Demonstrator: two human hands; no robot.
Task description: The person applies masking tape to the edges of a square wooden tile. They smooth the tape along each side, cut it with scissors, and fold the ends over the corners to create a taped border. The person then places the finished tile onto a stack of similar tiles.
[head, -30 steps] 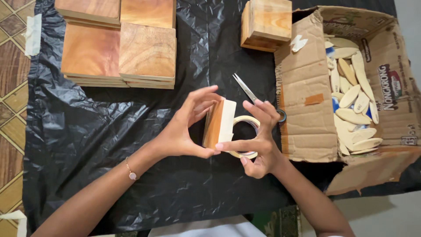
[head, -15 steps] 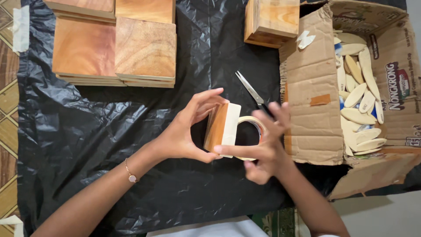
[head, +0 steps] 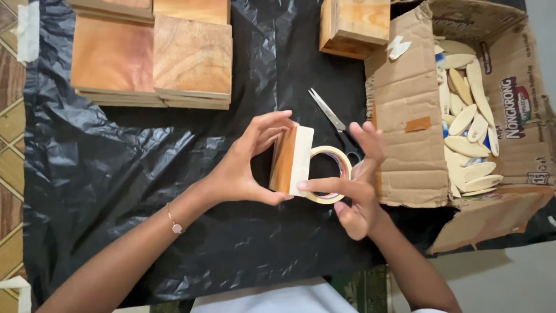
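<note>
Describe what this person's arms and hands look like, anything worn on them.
Both forearms are bare, with no sleeves or gloves in view. The left hand has a thin bracelet with a small round charm at the wrist. The right hand shows no ring, watch or band. The fingers are bare.

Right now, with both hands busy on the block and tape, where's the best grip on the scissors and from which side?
Take the scissors by the blades, coming from the upper left. They lie flat on the black sheet, tips toward the wood slabs. Their handles sit hidden under the right hand and tape roll, close to the box, so only the blade end is free.
</note>
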